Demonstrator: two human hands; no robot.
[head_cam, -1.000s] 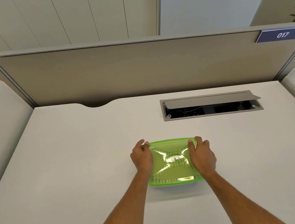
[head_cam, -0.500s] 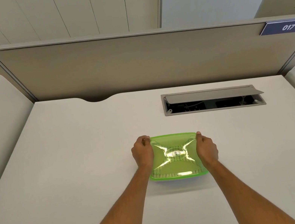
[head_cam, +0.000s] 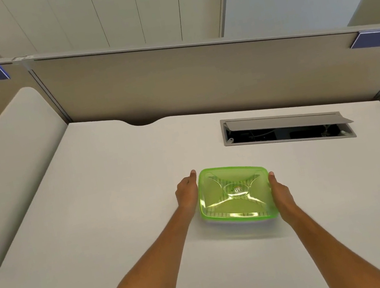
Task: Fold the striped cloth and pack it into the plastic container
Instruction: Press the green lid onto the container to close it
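The plastic container (head_cam: 240, 220) sits on the white desk, closed by a translucent green lid (head_cam: 217, 189). The striped cloth (head_cam: 251, 180) lies inside and shows as dark stripes through the lid. My left hand (head_cam: 187, 192) rests against the container's left side, thumb pointing away from me. My right hand (head_cam: 279, 190) rests against its right side. Both hands clasp the container between them; their fingers are mostly hidden by the lid's edge.
The white desk (head_cam: 121, 219) ends at a beige partition (head_cam: 185, 81) at the back. An open cable hatch (head_cam: 288, 129) lies just beyond the container to the right. A curved side panel (head_cam: 14, 162) borders the desk on the left.
Both hands slid off the top of the lid and down to the container's left and right sides. The camera view has shifted, so the container sits further right in the frame.
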